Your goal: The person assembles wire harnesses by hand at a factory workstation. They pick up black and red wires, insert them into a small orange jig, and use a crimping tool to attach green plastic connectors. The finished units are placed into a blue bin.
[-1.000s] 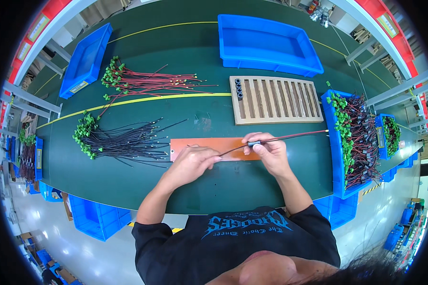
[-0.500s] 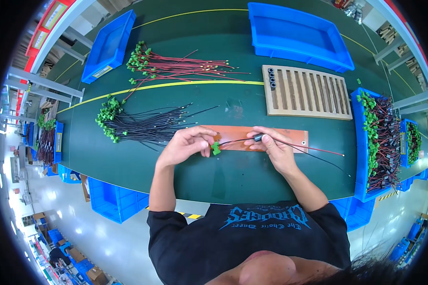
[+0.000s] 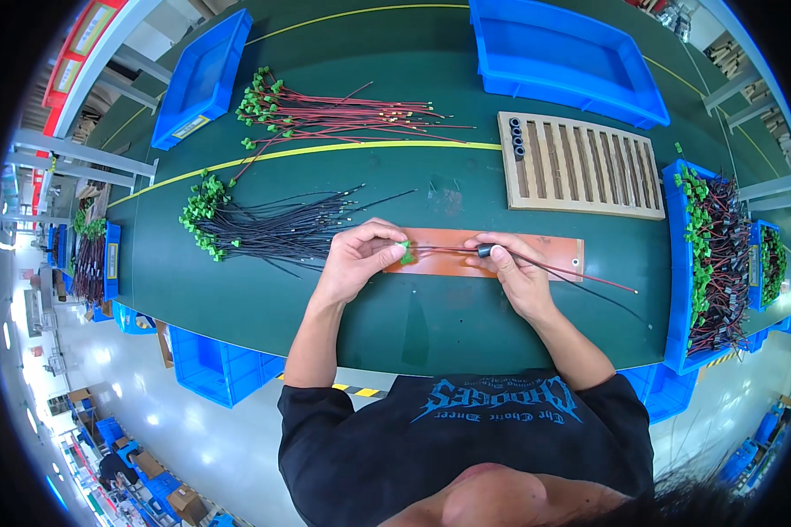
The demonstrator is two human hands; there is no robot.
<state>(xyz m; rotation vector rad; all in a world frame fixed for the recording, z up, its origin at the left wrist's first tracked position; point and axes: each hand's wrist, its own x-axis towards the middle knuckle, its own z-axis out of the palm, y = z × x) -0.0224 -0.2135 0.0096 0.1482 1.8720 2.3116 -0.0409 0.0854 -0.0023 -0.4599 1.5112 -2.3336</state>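
Observation:
My left hand (image 3: 360,256) pinches a small green connector (image 3: 406,254) between thumb and fingers. From that connector a red and a black wire run to the right. They pass through a black cylindrical ring core (image 3: 484,250), which my right hand (image 3: 520,279) grips between thumb and fingers. Beyond it the red wire (image 3: 602,282) and the black wire (image 3: 605,303) trail free to the right. Beneath both hands lies a flat orange-brown board (image 3: 448,263). Left of my left hand are bundled black wires (image 3: 281,230) with green connectors.
Red wires (image 3: 351,114) with green connectors lie farther back. A slotted wooden tray (image 3: 580,167) at right holds several black cores. Blue bins stand at back left (image 3: 204,79) and back right (image 3: 571,66). A blue bin (image 3: 672,329) of wired pieces sits at far right.
My left fingers have closed on the green connector, which hung beside them before. The wires between my hands are now straighter. The whole view has shifted slightly.

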